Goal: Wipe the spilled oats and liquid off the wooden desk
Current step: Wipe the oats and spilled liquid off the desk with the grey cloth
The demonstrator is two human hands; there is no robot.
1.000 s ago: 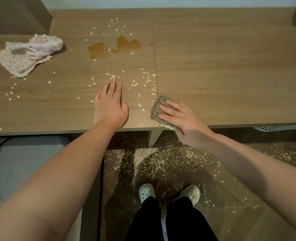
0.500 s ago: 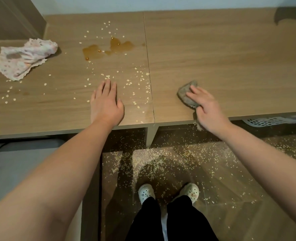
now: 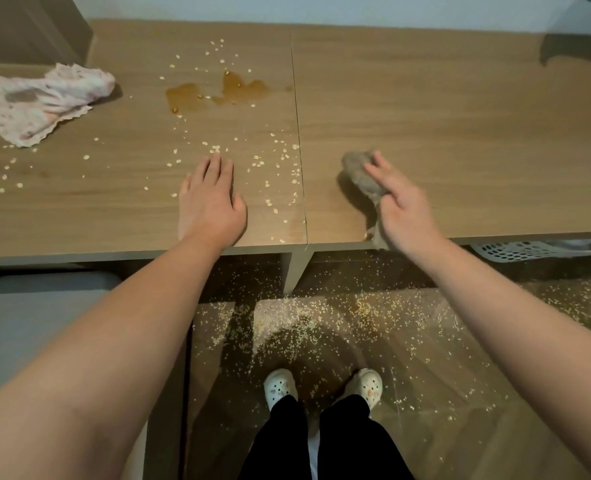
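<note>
The rag, likely soft and light, lies on the desk under the right hand, whose grip is flat and pressing, so bunching its middle should help wipe the oats and puddle past the flat left hand.

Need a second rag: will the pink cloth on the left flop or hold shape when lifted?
Likely floppy: the pink cloth lies crumpled in soft folds. Probably light, since its scalloped edge looks thin. Pushed, it would likely bunch.
</note>
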